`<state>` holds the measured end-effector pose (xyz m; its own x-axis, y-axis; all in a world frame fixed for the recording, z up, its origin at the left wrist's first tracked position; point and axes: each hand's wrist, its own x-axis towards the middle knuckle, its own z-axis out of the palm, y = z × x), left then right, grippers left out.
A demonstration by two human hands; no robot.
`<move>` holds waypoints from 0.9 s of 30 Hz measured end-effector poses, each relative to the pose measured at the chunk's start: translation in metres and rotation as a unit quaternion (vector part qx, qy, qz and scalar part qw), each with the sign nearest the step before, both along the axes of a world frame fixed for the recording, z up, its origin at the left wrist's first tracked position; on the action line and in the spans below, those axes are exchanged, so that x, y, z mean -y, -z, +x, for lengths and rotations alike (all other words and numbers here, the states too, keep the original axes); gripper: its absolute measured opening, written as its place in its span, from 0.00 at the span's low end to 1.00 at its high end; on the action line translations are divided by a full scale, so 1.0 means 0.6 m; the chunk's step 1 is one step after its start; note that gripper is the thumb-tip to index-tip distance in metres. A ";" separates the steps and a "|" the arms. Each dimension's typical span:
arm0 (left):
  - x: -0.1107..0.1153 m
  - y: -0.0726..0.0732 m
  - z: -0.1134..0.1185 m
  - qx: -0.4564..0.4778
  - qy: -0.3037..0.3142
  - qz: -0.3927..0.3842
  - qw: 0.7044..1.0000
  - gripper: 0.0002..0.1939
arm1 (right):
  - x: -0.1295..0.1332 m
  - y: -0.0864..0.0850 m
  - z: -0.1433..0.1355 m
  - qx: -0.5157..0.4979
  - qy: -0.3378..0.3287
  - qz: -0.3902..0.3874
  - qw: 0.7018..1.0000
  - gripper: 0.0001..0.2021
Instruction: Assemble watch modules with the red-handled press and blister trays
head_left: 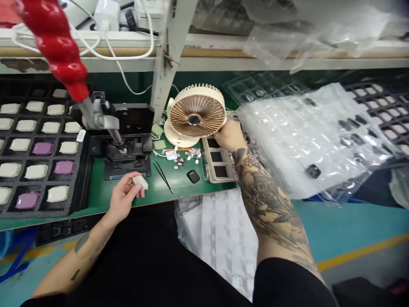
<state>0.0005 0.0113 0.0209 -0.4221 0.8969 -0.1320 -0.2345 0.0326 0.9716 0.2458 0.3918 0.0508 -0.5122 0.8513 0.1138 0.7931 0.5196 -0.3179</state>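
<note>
My left hand (123,196) is closed on a small white plastic case (140,183), pinched between thumb and fingers in front of a black press fixture (128,145). My right hand (230,135) reaches over the far end of a beige compartment tray (220,181) beside a cream desk fan (197,115). Its fingertips are hidden, so what they hold, if anything, does not show. Between the hands, black tweezers (163,177) and a small black rounded piece (193,176) lie on the green mat (153,192). Several tiny red and white parts (181,161) are scattered near the fan.
At left, a black foam tray (75,200) holds white and purple cases. The press's red handle (54,47) slants overhead. Green cases (158,138) lie beside the fan. Plastic-covered trays (287,145) sit at right. A shelf post (172,51) rises behind the fan.
</note>
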 end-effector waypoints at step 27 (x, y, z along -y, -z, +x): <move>0.001 -0.015 -0.003 -0.004 -0.044 -0.001 0.999 0.17 | 0.462 0.025 -0.146 -0.511 0.004 -0.280 0.813 0.08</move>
